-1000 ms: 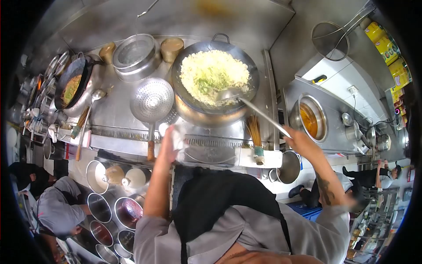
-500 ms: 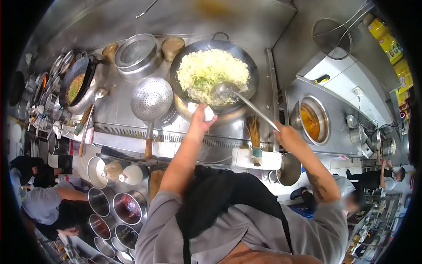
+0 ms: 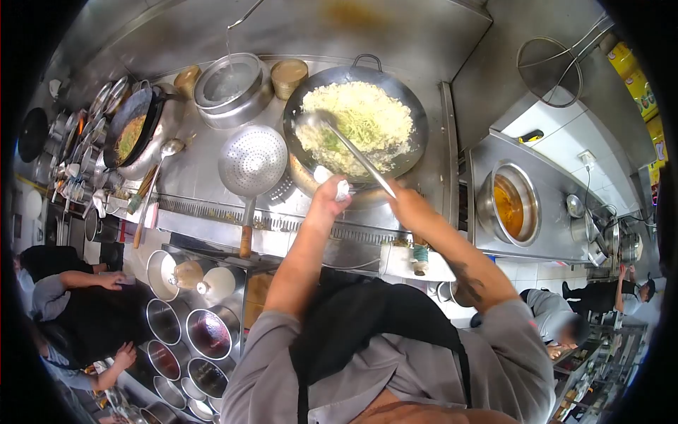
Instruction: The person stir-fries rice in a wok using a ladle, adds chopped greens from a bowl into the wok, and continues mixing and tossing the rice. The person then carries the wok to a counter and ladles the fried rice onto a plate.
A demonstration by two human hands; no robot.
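A dark wok (image 3: 418,152) holds a heap of pale yellow-white, rice-like food (image 3: 374,106) with thin light-green shreds in its middle. At the wok's near rim, my left hand (image 3: 330,201) is closed on a folded white cloth (image 3: 342,189); the wok's near handle, if there, is hidden. My right hand (image 3: 412,210) grips the end of a long metal ladle (image 3: 361,159) just in front of the wok. The ladle's bowl, slightly blurred, lies over the left side of the food.
Left of the wok, a perforated skimmer (image 3: 253,159) rests on the steel counter beside a lidded metal pot (image 3: 229,92). A bamboo brush (image 3: 420,258) lies by the front edge. At right stands a bowl of orange liquid (image 3: 510,205). Co-workers (image 3: 78,300) are at left and far right.
The ladle's bowl has swept from the right-front of the food to its left side. My right hand has moved left, nearer my left hand. The whole view has shifted slightly.
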